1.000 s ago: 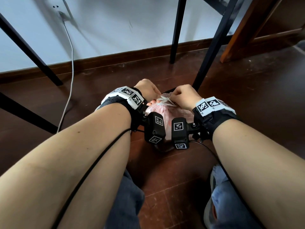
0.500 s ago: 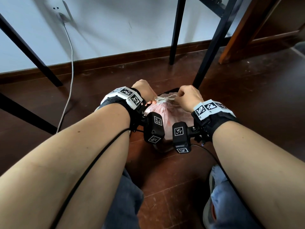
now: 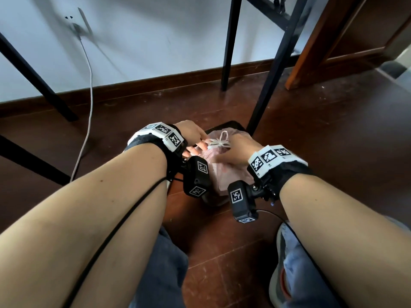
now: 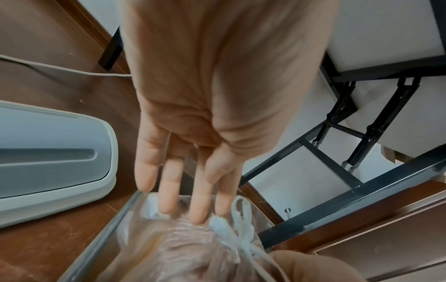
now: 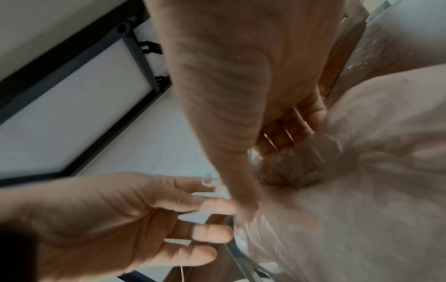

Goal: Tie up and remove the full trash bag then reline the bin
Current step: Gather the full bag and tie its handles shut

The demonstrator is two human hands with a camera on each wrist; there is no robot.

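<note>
A full pink translucent trash bag sits in a dark bin on the floor. Its gathered top is closed with a white drawstring knot, which also shows in the left wrist view as the same drawstring knot. My left hand has straight fingers, and their tips touch the bag just left of the knot. My right hand lies on the bag's right side. In the right wrist view, my right hand curls thumb and fingers round the bag's bunched neck.
A white bin lid lies on the floor to the left of the bin. Black table legs stand right behind the bin, and a white cable runs down the wall at left. My knees and a grey shoe are close in front.
Both hands were pulling the drawstring ends apart. Now the left hand has let go and straightened, and the right hand has dropped onto the bag's neck.
</note>
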